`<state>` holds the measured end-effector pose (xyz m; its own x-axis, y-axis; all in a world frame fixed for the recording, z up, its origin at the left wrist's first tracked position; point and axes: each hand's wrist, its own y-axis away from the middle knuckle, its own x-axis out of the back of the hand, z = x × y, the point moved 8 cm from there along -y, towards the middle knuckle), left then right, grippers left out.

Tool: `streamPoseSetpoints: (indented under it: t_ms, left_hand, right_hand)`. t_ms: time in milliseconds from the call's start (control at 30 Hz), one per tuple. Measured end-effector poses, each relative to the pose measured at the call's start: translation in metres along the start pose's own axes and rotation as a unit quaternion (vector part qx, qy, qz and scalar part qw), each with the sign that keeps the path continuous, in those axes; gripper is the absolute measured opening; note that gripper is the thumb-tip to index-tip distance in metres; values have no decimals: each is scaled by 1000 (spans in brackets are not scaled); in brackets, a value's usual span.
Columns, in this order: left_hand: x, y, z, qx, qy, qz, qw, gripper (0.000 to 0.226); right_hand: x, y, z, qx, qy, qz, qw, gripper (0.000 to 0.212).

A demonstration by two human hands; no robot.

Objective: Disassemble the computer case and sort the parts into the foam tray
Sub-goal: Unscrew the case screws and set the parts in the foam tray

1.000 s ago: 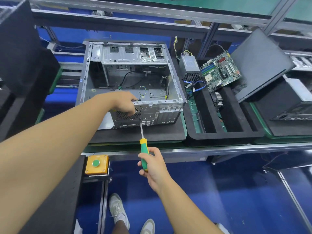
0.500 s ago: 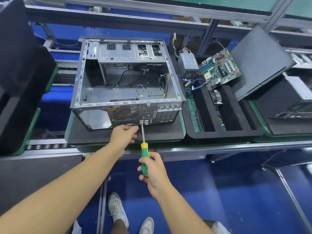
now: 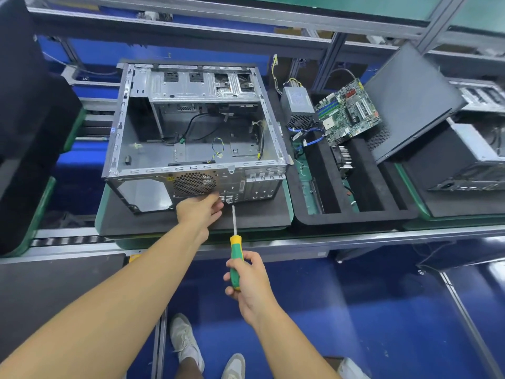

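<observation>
The case (image 3: pixel 195 138) lies open side up on a dark foam pad on the bench (image 3: pixel 355 236), its rear panel facing the person. It looks largely gutted: only loose cables and the drive cage remain inside. Just to its right sits the foam tray (image 3: pixel 352 214), where the power supply (image 3: pixel 296 105), the motherboard (image 3: pixel 349 112) and a heatsink (image 3: pixel 345 157) already rest in or over the slots; a dark side panel (image 3: pixel 412 102) leans across the tray's far corner.

The left hand (image 3: pixel 200 210) is at the lower edge of the rear panel, fingers curled and pressed together against the metal near the port cutouts; whether it pinches a screw cannot be told. The right hand (image 3: pixel 244 277) is wrapped around the green-and-yellow handle of the screwdriver (image 3: pixel 234 243), whose tip points up at the panel just beside the left fingertips.

The likely step is work on a fastener low on the rear panel. The risks follow from that closeness: if the tip slips off the screw head, it could jab the left fingers or scratch the panel. A freed screw could drop over the bench edge to the blue floor (image 3: pixel 355 310), since the panel sits near that edge. Pushing hard could also slide the case on its pad.
</observation>
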<state>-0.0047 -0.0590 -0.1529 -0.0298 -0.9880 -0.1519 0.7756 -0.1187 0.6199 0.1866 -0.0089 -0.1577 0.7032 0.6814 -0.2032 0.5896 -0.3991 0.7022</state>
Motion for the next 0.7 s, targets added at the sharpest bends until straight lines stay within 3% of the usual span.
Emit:
streamPoseSetpoints:
  t_ms: [100,400,700]
  left_hand:
    - [-2,0,1,-4,-15,5,1000,3]
    - [-12,4,-10,66,-3,15,998,23]
    - [-39,25,-25,87,-115,-136,980,27]
  right_hand:
    - [-3,-1,1,-1,-3,-2,1000,27]
    - [3,-1,2,-3,-3,7,1000,27]
    - [18,-7,-38,65,-45,22,997,26]
